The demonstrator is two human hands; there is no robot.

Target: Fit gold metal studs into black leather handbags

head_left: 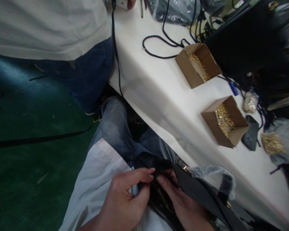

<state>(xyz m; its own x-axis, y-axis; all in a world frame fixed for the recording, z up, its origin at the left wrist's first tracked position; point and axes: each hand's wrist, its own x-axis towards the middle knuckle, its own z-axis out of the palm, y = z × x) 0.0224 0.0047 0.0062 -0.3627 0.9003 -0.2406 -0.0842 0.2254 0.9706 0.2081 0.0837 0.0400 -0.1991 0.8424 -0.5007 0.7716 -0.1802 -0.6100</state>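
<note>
A black handbag (pixel 191 183) lies across my lap against the table edge, with gold-coloured fittings and clear plastic wrap (pixel 213 171) around its handle. My left hand (pixel 128 195) pinches the bag's dark edge between thumb and fingers. Just to its right, my right hand (pixel 180 200) reaches in at the bag's opening, its thumb and fingers closed on the same black material. The fingertips of both hands nearly meet. Whether a small part sits between them is too dark to make out.
On the white table (pixel 156 89) stand two cardboard boxes (pixel 188 69) of small gold-coloured hardware. A black cord (pixel 156 57) loops behind them. Another large black bag (pixel 243 38) is at the far right, near a plastic bag of gold pieces (pixel 273 143). A person in jeans (pixel 86 77) stands at left.
</note>
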